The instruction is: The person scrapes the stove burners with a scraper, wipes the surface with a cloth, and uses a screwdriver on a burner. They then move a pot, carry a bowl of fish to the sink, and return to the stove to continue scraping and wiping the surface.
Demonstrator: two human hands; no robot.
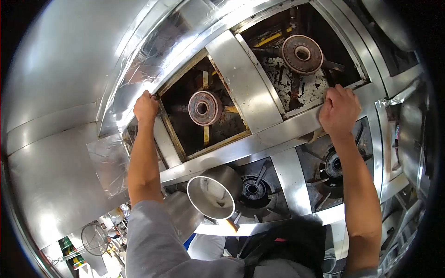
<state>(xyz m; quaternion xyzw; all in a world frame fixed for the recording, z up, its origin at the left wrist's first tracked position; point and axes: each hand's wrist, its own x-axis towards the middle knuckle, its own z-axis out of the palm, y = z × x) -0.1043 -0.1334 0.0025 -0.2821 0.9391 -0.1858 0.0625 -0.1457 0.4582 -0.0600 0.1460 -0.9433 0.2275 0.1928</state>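
Note:
I am leaning over a steel commercial stove top. My left hand is closed on the far left corner of the steel frame, by a rusty round burner in a dark open well. My right hand grips the frame edge below a second rusty burner in a grimy well. Both arms are stretched out over the stove. I cannot tell whether the frame is lifted or resting in place.
A steel pot stands on a near burner grate. Another near burner lies under my right forearm. Foil covers the left wall. A wire skimmer hangs at lower left. Steel panels rise on the right.

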